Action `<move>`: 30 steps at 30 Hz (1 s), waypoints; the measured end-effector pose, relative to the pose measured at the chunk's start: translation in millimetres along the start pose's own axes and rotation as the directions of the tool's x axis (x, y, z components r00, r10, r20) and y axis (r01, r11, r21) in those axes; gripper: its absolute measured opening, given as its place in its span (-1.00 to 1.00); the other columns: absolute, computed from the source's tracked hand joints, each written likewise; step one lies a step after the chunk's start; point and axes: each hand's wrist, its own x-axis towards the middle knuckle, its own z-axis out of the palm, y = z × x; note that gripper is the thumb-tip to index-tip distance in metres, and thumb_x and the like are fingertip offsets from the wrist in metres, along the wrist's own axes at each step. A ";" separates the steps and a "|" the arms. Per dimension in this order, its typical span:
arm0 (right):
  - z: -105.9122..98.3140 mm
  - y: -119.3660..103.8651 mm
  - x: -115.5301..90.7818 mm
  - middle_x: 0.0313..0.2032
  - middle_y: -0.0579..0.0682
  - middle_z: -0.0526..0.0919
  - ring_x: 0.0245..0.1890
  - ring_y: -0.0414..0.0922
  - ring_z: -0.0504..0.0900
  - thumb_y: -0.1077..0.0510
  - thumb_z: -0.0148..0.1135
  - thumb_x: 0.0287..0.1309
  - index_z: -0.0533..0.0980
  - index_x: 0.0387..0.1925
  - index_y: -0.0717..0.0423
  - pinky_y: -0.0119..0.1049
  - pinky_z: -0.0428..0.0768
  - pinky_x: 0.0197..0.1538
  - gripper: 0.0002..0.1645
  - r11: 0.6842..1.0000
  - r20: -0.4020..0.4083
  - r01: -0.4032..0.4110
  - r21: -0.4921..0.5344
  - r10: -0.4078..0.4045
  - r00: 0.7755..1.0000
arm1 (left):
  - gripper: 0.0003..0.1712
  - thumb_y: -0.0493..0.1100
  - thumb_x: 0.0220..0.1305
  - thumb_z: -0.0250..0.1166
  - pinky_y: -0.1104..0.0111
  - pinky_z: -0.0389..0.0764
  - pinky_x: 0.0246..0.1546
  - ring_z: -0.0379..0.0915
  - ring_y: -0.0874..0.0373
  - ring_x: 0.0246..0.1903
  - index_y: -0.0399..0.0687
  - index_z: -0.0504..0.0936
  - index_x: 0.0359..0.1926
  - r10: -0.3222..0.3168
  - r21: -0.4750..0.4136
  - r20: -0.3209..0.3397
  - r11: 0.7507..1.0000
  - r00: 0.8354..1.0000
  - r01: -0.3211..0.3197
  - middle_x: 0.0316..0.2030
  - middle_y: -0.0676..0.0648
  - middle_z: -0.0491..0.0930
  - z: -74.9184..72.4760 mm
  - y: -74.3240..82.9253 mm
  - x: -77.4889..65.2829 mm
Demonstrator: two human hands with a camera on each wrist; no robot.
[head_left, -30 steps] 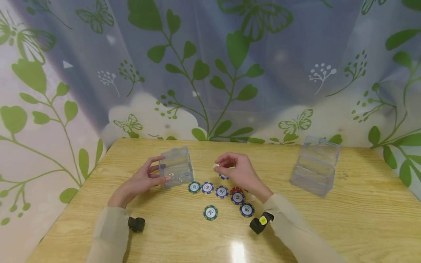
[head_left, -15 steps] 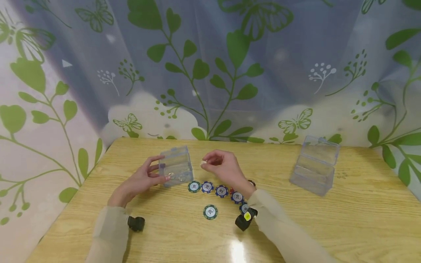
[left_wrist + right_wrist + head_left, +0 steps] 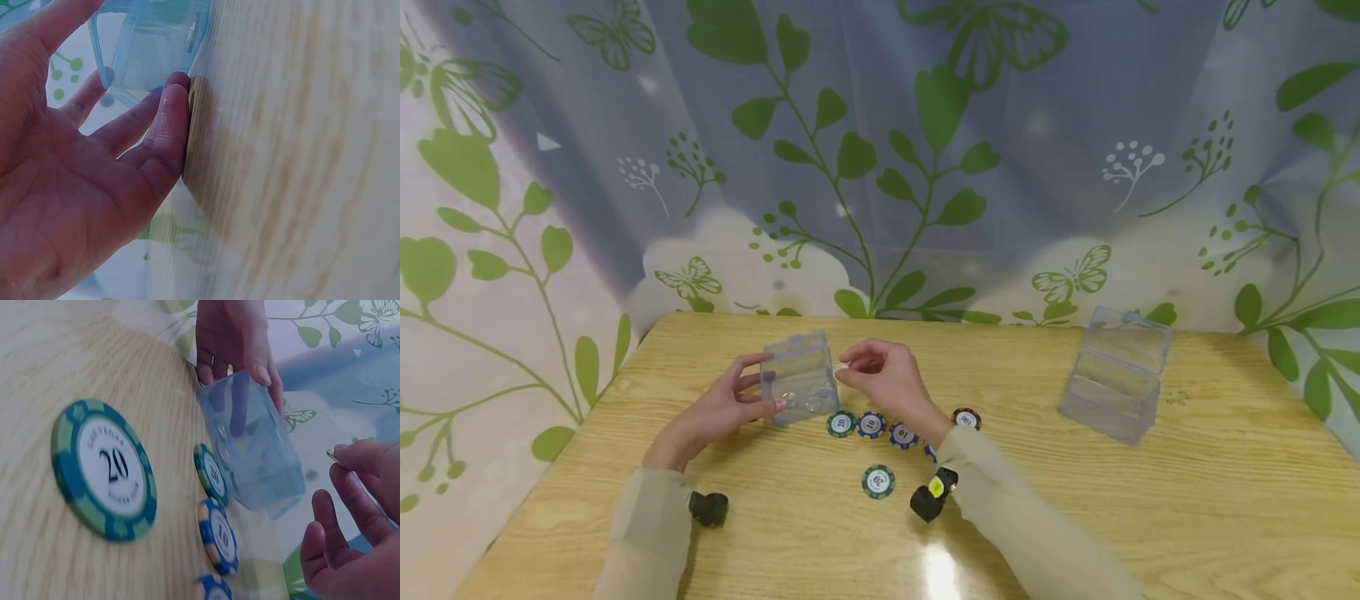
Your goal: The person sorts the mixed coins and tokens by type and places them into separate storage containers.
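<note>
My left hand [image 3: 718, 417] holds a clear plastic box [image 3: 801, 379] with a raised lid at its left side, thumb along the front and fingers at the left wall. Two small rings [image 3: 813, 404] show inside the front of the box. Just right of the box, my right hand [image 3: 883, 379] pinches a small, thin gold-edged round piece [image 3: 332, 455] between thumb and index finger. A green 20 poker chip [image 3: 841, 424] and a blue 10 chip [image 3: 871, 425] lie in front of the box. The left wrist view [image 3: 144, 50] shows only the box's near end.
Another lidded clear box [image 3: 1112, 392] stands open at the right. A second green 20 chip [image 3: 878, 482] lies nearer the front, and a dark chip [image 3: 966, 419] lies beyond the right wrist. Further chips are partly covered by the right forearm. A patterned curtain [image 3: 880, 167] hangs behind the table.
My right hand has moved left with the small round piece, from above the chips to beside the box. Its forearm now covers several chips. The left hand stays at the box.
</note>
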 end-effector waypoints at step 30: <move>24.2 4.3 10.0 -0.39 -0.05 0.73 -0.42 -0.24 0.61 0.09 0.48 0.20 0.72 -0.25 -0.01 -0.37 0.55 -0.33 -0.89 1.000 -0.014 0.000 -0.031 0.000 1.000 | 0.03 0.02 0.36 0.40 0.03 0.51 0.29 0.32 -0.27 0.41 0.17 -0.09 0.61 0.002 0.004 0.005 1.000 1.000 -0.002 0.55 -0.33 0.07 -2.0 -3.5 1.3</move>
